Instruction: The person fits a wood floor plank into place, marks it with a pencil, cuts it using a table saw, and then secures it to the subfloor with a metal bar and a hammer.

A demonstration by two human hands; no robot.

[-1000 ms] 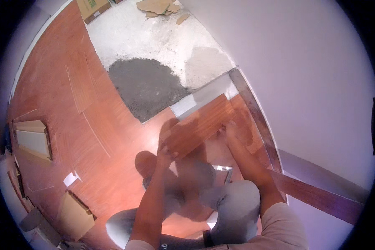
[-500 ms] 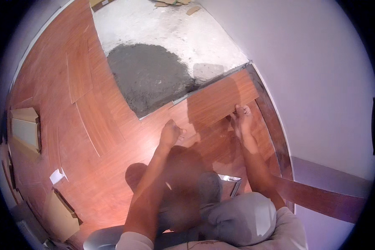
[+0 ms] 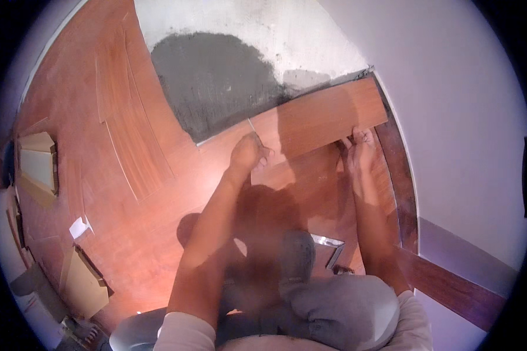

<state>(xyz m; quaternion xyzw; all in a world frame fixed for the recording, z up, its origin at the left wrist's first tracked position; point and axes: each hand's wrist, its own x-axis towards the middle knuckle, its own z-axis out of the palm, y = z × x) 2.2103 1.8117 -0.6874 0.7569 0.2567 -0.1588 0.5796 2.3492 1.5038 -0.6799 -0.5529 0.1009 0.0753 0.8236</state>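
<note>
My right hand point(image 3: 363, 149) is pinching the wood-look floorboard point(image 3: 325, 114) by its near edge; left hand point(image 3: 247, 154)'s curling at its left end, can't tell if gripping. Uneven hold's risking a slip, chipped corner.

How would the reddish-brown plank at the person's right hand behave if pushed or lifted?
The plank seems fairly stiff: its broad face shows no obvious sag. Being flat and rectangular, it would probably slide rather than roll. Its smooth-looking surface might feel slightly slippery.

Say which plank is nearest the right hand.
The plank at upper right, near edge at the right hand; loose planks at left lie farther off.
</note>
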